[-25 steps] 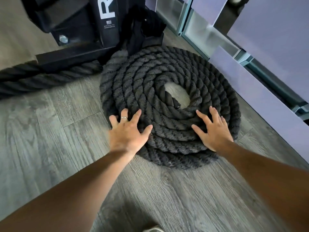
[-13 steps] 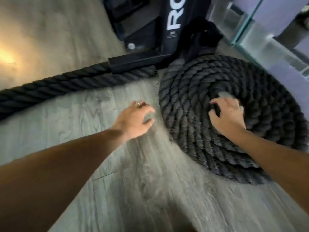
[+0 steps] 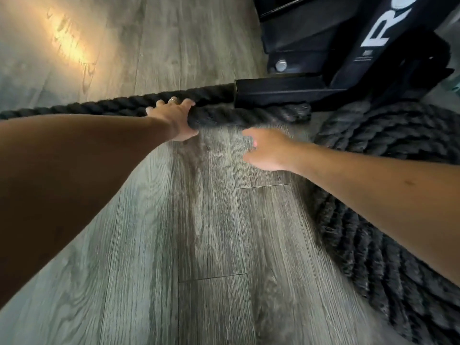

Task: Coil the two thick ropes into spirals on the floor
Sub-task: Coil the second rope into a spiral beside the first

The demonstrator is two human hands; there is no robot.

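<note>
Rope lies in two places on the grey wood-plank floor (image 3: pixel 211 232). One length, the straight rope (image 3: pixel 249 115), runs from the left edge of the view across to the black steel rack foot (image 3: pixel 281 92), where it doubles back on itself, so that a far strand and a near strand lie side by side; the near strand ends just below the rack foot. The other, the coiled rope (image 3: pixel 388 150), sits as a flat spiral at the right edge, its near rim partly hidden under the right forearm.

The left hand (image 3: pixel 175 119) rests on the straight rope, fingers spread over the top of the strands and thumb down on the near side against the floor. It covers the rope but whether it grips it cannot be told. A ring (image 3: pixel 173 100) shows on one finger.

The right hand (image 3: pixel 267 149) hovers above bare floor between the two ropes, loosely open with fingers curled and pointing left, holding nothing and touching neither rope. It is blurred.

Beyond the ropes the black rack (image 3: pixel 348 41) carries white letters on an upright. A warm patch of light (image 3: pixel 69 38) falls on the floor at upper left.
</note>
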